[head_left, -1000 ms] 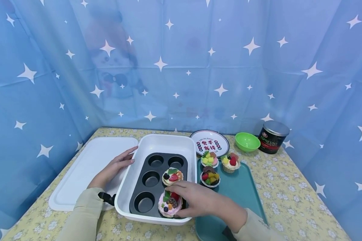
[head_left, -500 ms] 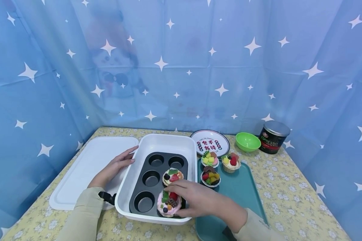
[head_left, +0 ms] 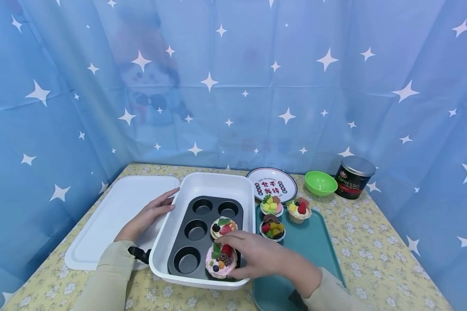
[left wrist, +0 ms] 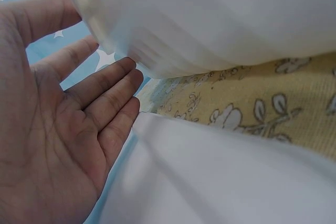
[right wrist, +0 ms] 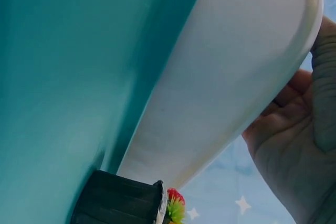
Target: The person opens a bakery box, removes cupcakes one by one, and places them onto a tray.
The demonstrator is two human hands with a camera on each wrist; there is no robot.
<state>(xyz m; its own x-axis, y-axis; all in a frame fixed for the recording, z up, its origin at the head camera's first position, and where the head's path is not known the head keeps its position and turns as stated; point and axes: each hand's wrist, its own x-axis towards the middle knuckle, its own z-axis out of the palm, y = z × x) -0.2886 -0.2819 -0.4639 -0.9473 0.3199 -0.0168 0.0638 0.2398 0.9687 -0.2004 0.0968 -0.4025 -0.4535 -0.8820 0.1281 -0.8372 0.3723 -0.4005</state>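
My right hand [head_left: 264, 255] reaches over the white rectangular container [head_left: 194, 283] and pinches a pink-cream cupcake [head_left: 215, 268] between thumb and fingers. This cupcake is at the near right cup of a dark muffin pan [head_left: 210, 217] inside the container; its base is hidden. A white-cream cupcake [head_left: 222, 226] with strawberry and berries sits in the cup behind it. My left hand [head_left: 149, 216] has extended fingers at the container's left rim; in the left wrist view, its fingertips touch or nearly touch the outer wall [left wrist: 210, 30]. The right wrist view hides the right fingertips behind the container.
On the teal tray [head_left: 307, 248] at right stand three fruit-topped cupcakes [head_left: 272, 229]. Behind it are a printed plate [head_left: 284, 179], a green bowl [head_left: 321, 183] and an espresso tin [head_left: 354, 177]. A white lid [head_left: 105, 229] lies left, partly under my left arm.
The pink-cream cupcake has shifted slightly left, then slightly right, with my right hand still gripping it. My left hand keeps its place at the container's rim.
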